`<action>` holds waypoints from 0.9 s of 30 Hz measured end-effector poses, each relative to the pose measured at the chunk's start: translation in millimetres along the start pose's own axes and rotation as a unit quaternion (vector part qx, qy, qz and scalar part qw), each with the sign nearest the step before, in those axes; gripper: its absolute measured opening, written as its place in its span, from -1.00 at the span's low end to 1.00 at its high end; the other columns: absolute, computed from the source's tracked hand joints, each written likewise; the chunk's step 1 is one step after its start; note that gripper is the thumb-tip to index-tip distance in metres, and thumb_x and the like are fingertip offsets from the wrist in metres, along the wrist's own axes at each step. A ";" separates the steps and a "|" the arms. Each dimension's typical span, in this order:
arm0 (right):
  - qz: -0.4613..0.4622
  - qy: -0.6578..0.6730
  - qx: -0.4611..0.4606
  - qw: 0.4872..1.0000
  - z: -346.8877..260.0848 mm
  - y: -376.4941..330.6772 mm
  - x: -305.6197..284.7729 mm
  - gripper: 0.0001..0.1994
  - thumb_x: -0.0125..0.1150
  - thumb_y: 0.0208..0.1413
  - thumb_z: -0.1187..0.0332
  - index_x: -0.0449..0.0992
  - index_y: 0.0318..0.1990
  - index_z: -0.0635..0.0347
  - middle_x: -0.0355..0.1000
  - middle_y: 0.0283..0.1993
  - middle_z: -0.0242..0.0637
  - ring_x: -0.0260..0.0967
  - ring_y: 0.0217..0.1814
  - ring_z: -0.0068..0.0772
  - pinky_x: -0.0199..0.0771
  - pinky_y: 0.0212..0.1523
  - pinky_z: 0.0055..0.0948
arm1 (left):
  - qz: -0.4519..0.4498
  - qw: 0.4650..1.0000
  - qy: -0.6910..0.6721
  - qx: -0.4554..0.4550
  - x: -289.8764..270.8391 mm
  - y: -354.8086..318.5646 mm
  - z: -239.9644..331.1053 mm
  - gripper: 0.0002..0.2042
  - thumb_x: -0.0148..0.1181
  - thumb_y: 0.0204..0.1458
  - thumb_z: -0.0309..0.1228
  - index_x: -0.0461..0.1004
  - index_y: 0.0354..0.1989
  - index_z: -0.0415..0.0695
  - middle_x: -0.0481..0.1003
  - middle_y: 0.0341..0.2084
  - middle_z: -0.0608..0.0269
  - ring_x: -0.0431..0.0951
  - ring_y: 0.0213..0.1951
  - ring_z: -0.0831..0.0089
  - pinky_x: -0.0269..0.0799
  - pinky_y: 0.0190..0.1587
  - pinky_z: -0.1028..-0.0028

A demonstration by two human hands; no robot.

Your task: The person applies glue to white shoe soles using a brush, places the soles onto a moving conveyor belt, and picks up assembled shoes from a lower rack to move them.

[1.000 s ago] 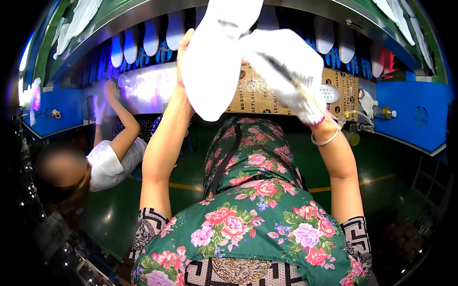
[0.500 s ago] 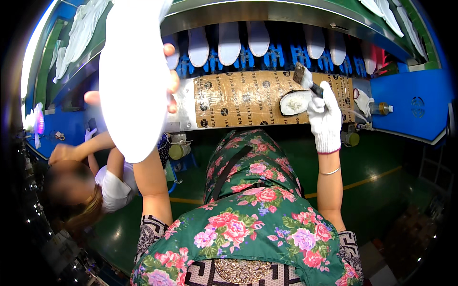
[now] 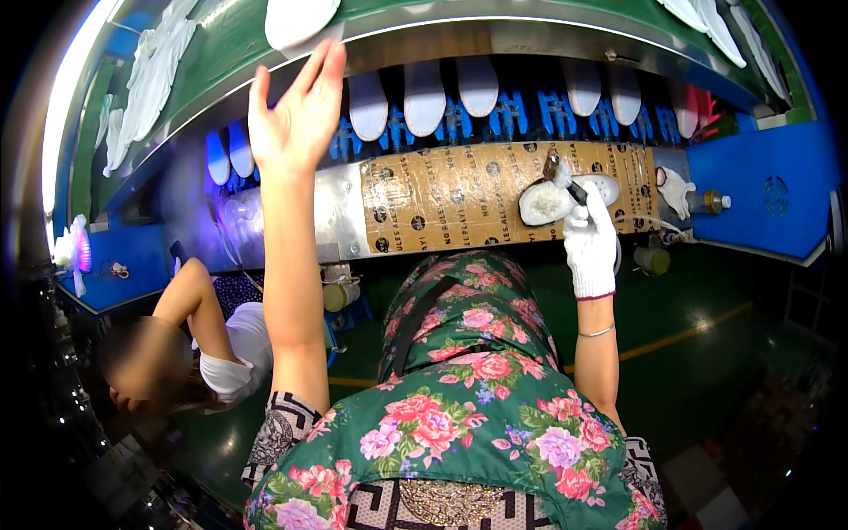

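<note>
My bare left hand (image 3: 299, 115) is raised at the upper left with its fingers spread, holding nothing. Just beyond its fingertips, a white sole-shaped piece (image 3: 300, 19) lies on the green upper shelf (image 3: 221, 75). My right hand (image 3: 590, 247), in a white knitted glove, grips a dark-handled brush (image 3: 576, 192). The bristles are over a shallow dish (image 3: 543, 204) with a dark rim and whitish contents. Beside the dish, partly behind the brush and glove, a white oval piece (image 3: 605, 187) rests on the cardboard-covered worktop (image 3: 442, 199).
Below the shelf's metal edge, several pale shoe bottoms (image 3: 424, 97) stand in blue holders (image 3: 508, 115). A white glove (image 3: 675, 193) and a bottle (image 3: 709, 202) are at the worktop's right end, near a blue panel (image 3: 760, 194). Another person (image 3: 234, 340) sits at the left.
My left hand has moved up and away, letting go of the white sole-shaped piece, which now lies on the shelf. My right hand has lowered the brush to the dish.
</note>
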State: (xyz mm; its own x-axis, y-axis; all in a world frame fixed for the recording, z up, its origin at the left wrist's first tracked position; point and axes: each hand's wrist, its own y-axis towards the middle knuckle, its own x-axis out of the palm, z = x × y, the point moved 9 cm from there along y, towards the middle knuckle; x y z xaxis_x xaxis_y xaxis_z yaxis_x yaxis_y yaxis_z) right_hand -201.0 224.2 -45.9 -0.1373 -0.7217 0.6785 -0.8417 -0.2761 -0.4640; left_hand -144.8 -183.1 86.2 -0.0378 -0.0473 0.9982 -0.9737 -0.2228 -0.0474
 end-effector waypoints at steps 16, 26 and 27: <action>0.031 0.008 -0.026 0.999 9.6 0.9 -20.3 -0.69 0.12 0.26 0.39 0.38 0.10 0.34 0.47 -0.16 -0.25 0.34 -0.44 -0.67 0.40 -0.49 -0.74 | 0.151 0.229 0.904 0.327 63.9 62.0 85.0 0.11 0.44 -0.22 -0.15 -0.22 0.43 -0.28 0.56 -0.13 -0.16 0.58 -0.10 -0.03 0.45 0.04 0.16; 0.013 0.010 -0.036 0.999 4.9 0.1 -35.4 -0.70 0.16 0.24 0.40 0.39 0.06 0.35 0.44 -0.21 -0.31 0.31 -0.42 -0.69 0.37 -0.47 -0.72 | 0.090 0.324 0.868 0.364 89.8 61.0 56.3 -0.29 0.45 -0.30 0.02 0.49 0.01 -0.22 0.48 -0.04 -0.16 0.49 0.03 -0.02 0.38 0.11 0.13; 0.009 0.015 -0.035 0.999 4.9 1.7 -34.9 -0.70 0.16 0.24 0.40 0.39 0.06 0.35 0.44 -0.20 -0.31 0.31 -0.42 -0.69 0.37 -0.47 -0.72 | 0.039 0.338 0.859 0.382 91.4 63.6 55.8 -0.39 0.44 -0.26 -0.07 0.52 -0.03 -0.21 0.53 -0.10 -0.08 0.53 -0.02 0.02 0.43 0.06 0.18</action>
State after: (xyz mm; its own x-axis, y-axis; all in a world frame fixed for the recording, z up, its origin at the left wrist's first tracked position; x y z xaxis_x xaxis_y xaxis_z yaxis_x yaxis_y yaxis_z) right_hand -195.0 245.8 -73.1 -0.1674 -0.7068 0.6874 -0.8734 -0.2171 -0.4359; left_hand -197.7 -255.9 172.3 -0.7711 0.4066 -0.4901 -0.6367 -0.5039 0.5837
